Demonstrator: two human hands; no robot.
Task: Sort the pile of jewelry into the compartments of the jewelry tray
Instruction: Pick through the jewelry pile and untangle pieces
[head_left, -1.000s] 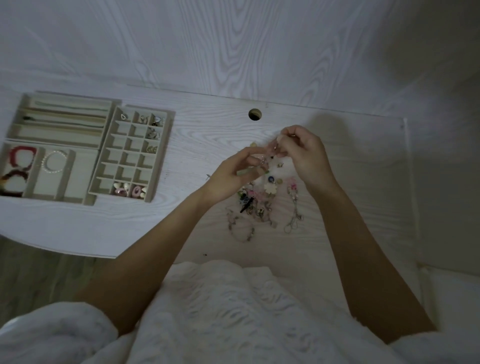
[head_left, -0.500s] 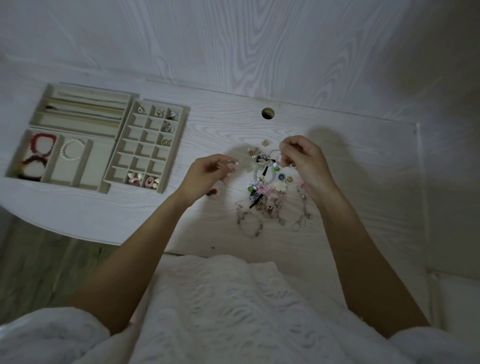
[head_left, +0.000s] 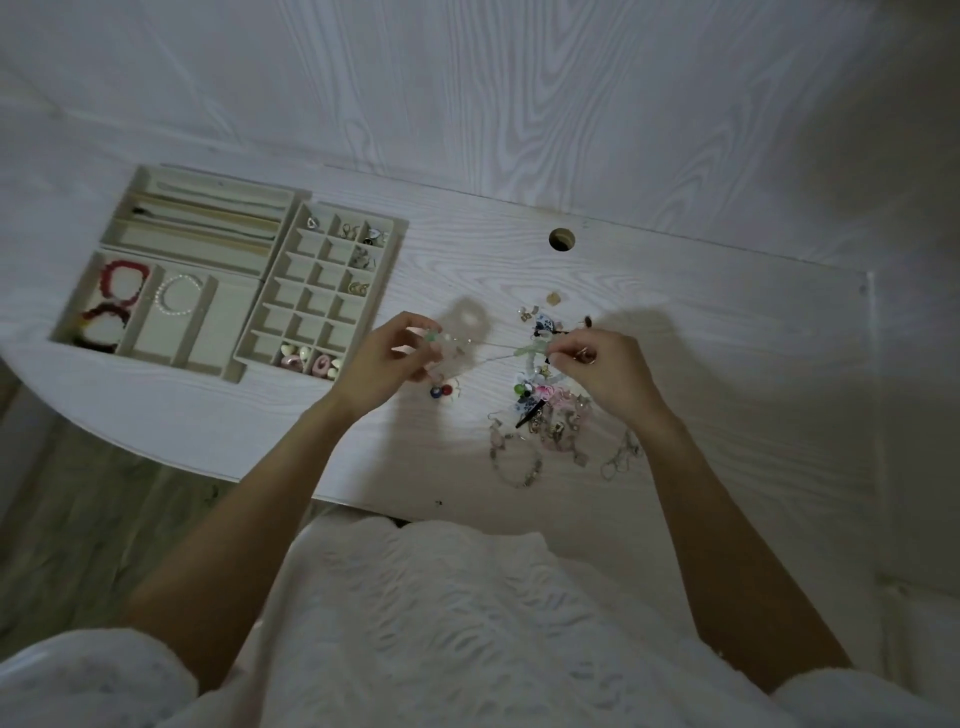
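I see a dim, bluish-grey picture; soft shadows spread across the tabletop (head_left: 701, 332), its edges bow with wide-angle distortion, fine detail stays soft.

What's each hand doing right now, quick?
Left hand: pinching one end of a thin chain.
Right hand: pinching the chain's other end, over the jewelry pile.

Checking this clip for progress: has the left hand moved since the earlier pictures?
Yes. The left hand has drawn leftward from the pile, toward the tray.

wall: white wood-grain panelling (head_left: 467, 93)
desk: white wood-grain, curved front edge (head_left: 727, 364), round cable hole (head_left: 561, 239)
floor: pale boards (head_left: 78, 519)
light: dim
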